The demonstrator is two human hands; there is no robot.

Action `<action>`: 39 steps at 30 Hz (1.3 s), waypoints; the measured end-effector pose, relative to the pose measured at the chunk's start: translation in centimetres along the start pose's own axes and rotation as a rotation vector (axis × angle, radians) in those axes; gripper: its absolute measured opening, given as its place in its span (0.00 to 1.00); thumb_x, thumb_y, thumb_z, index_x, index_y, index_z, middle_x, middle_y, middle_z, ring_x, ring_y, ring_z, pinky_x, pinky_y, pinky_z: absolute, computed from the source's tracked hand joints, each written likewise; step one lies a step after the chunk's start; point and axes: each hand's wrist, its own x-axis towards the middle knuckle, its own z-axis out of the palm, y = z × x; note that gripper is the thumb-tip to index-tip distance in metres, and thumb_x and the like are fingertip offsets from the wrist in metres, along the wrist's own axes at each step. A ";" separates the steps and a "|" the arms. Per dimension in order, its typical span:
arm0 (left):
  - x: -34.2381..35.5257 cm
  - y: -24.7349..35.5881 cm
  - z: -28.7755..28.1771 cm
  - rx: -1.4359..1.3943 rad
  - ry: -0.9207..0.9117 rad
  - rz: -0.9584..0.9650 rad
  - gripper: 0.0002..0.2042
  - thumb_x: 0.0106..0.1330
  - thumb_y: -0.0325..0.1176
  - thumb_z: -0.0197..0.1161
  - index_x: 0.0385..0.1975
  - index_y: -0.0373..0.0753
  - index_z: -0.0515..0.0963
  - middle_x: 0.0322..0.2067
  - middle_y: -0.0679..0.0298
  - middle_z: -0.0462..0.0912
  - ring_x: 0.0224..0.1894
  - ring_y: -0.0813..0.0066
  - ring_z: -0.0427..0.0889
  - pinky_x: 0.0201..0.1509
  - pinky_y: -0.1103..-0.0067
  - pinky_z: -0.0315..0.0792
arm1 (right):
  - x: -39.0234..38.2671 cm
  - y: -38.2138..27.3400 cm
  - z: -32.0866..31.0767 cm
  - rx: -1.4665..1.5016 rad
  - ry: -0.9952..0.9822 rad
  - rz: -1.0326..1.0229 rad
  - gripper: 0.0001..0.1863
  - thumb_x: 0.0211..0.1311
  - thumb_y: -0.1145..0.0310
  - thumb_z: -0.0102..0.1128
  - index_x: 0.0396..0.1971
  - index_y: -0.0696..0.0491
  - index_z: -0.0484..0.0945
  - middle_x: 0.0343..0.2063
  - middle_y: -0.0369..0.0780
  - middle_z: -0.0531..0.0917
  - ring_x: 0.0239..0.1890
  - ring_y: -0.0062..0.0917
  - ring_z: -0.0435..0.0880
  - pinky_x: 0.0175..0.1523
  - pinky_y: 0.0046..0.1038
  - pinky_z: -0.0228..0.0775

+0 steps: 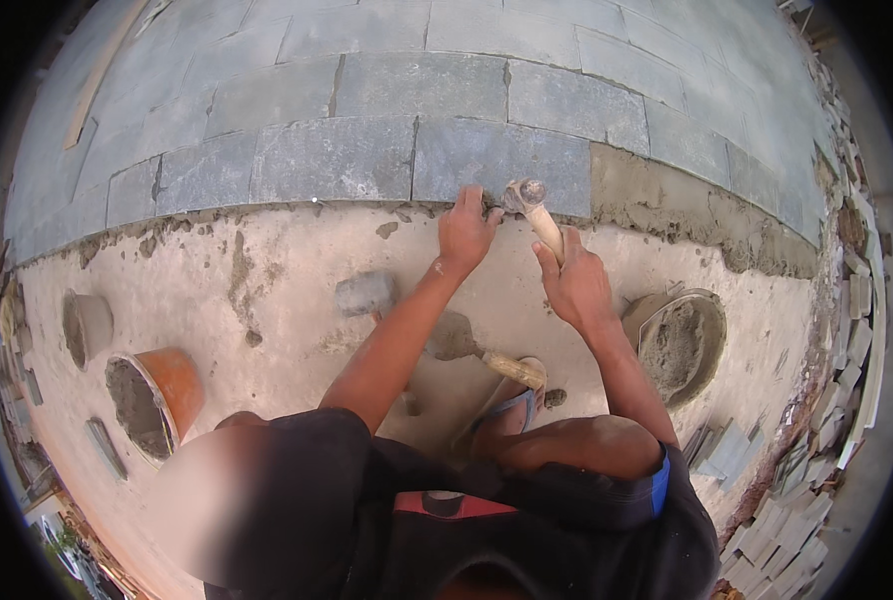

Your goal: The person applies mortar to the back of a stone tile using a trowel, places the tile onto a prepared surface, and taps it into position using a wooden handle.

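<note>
In my right hand point(579, 285) is a hammer point(545, 226), gripped by its pale wooden handle. Its metal head is at the front edge of a blue-grey stone slab point(502, 160), close to my left fingers. My left hand point(465, 232) is closed at that same edge, fingertips bent against it; a small dark piece shows beside them, too unclear to name. To the slab's right runs a strip of wet mortar point(672, 205). Below my left hand a grey-headed mallet point(365, 293) lies on the ground. A trowel point(454, 337) with a wooden handle lies near my foot.
Rows of laid slabs point(422, 85) stretch away in front. At left are an orange bucket point(179, 382) and a grey bucket point(89, 325); a mortar-filled bucket point(715, 350) stands at right. Stone pieces point(782, 525) pile up at lower right. A wooden strip point(102, 85) lies far left.
</note>
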 end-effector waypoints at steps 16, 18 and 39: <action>0.9 0.5 -0.5 0.030 0.030 -0.010 0.25 0.54 0.34 0.76 0.47 0.36 0.70 0.39 0.50 0.80 0.38 0.43 0.82 0.39 0.59 0.76 | -0.1 -2.4 -2.5 0.123 0.151 -0.049 0.24 0.72 0.53 0.54 0.50 0.61 0.69 0.28 0.58 0.83 0.33 0.56 0.84 0.38 0.53 0.75; 0.5 0.5 -0.2 0.028 0.053 0.007 0.25 0.54 0.34 0.76 0.47 0.36 0.69 0.39 0.50 0.80 0.38 0.44 0.82 0.38 0.58 0.76 | -1.1 -2.7 -2.4 0.234 0.245 -0.090 0.24 0.73 0.52 0.53 0.50 0.61 0.69 0.28 0.59 0.83 0.32 0.57 0.84 0.37 0.53 0.74; 1.1 -0.8 -3.9 -0.056 0.020 0.167 0.19 0.59 0.36 0.71 0.44 0.35 0.71 0.39 0.51 0.79 0.33 0.47 0.82 0.36 0.59 0.76 | -4.3 8.5 5.8 0.396 0.019 0.142 0.18 0.75 0.52 0.52 0.35 0.52 0.72 0.16 0.29 0.67 0.15 0.14 0.66 0.20 0.24 0.61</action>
